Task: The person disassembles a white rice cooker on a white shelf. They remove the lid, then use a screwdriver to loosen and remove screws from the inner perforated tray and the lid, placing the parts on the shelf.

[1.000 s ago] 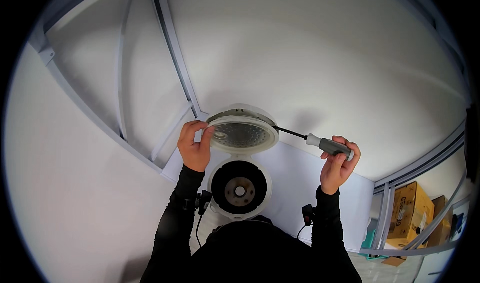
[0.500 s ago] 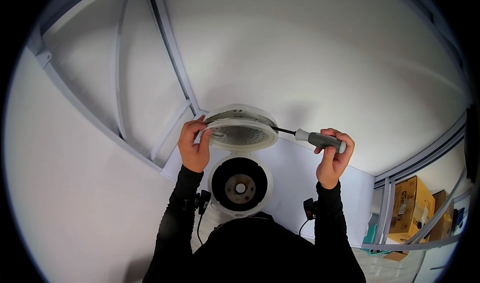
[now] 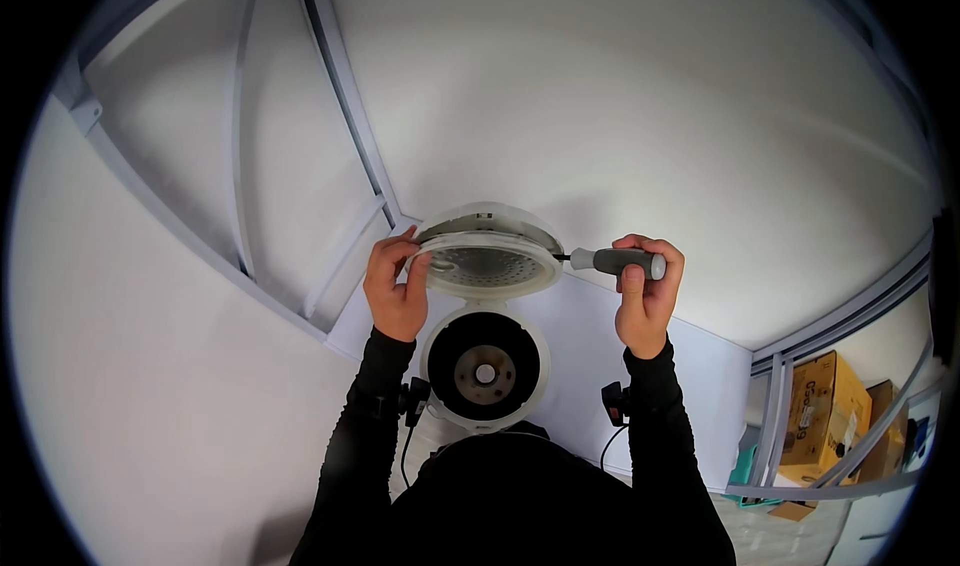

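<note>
A white rice cooker [image 3: 541, 371] stands on the table close to my body, its dark inside showing a round metal heating plate [image 3: 486, 374]. Its lid [image 3: 500, 284] is raised, and a gap parts the outer shell [image 3: 480, 211] from the inner side with the dimpled metal. My left hand [image 3: 398, 284] grips the lid's left edge, thumb in front and fingers behind. In my right hand [image 3: 650, 291] is a screwdriver [image 3: 618, 261] with a grey handle. Its shaft enters the gap at the lid's right side, so the tip is hidden.
The white tabletop [image 3: 650, 376] extends to the right of the cooker. Grey metal frame bars [image 3: 345, 106] rise at the left and back. Beyond the frame at the right are cardboard boxes [image 3: 822, 416] and a teal bin [image 3: 742, 466].
My right hand has moved left, and the screwdriver's shaft has gone deeper into the gap in the lid. The lid and my left hand have shifted slightly right.
</note>
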{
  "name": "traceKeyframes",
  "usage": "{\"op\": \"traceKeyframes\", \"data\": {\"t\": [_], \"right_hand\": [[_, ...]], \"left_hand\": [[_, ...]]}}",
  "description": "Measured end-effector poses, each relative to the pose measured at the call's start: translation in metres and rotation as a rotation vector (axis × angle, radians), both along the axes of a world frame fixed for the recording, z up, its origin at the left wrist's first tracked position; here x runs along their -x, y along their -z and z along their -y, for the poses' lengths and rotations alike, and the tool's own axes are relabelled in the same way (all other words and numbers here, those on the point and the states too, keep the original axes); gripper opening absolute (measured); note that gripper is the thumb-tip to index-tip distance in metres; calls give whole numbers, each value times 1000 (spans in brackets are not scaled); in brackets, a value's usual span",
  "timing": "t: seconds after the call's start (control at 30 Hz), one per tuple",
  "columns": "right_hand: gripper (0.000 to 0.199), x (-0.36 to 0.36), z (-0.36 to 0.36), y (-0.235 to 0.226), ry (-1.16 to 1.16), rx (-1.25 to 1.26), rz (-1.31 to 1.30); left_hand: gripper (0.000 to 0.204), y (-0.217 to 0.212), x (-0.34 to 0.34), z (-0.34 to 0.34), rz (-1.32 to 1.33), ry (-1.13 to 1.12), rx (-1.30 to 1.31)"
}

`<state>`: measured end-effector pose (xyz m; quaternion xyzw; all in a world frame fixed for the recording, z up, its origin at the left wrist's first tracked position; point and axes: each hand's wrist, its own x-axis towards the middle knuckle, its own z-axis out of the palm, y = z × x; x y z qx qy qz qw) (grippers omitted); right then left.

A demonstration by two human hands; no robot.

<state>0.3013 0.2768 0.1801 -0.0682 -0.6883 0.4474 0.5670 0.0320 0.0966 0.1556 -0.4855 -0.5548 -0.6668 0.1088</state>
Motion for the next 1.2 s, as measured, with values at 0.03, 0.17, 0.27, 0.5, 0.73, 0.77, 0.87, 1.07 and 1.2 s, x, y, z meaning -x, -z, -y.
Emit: {"op": "traceKeyframes", "data": {"t": [0.03,0.17,0.27,0.5,0.73,0.77,0.87,1.07,1.2], "right_hand": [[36,1,-1,-1,4,0,9],[36,8,-6,-2,9,-70,48],[36,10,-6,-5,10,-69,54],[37,16,-7,-1,21,-93,38],[55,17,-7,6,-99,63,47],[58,17,-8,8,-85,36,93],[57,25,-7,11,-87,130,67],[45,26,1,15,-94,92,52],[43,26,7,4,-71,11,91]], "left_hand": [[18,-2,-3,0,7,3,-6],[23,-13,-14,0,-28,-94,48],[28,-17,-15,3,-175,-202,159],[34,-27,-15,-12,-268,-102,20],[36,-34,-3,-12,-296,10,193],[36,-34,-2,-12,-301,14,196],[35,-34,2,-13,-302,24,207],[30,-23,10,-15,-268,3,209],[28,-20,14,-12,-252,-17,210]]}}
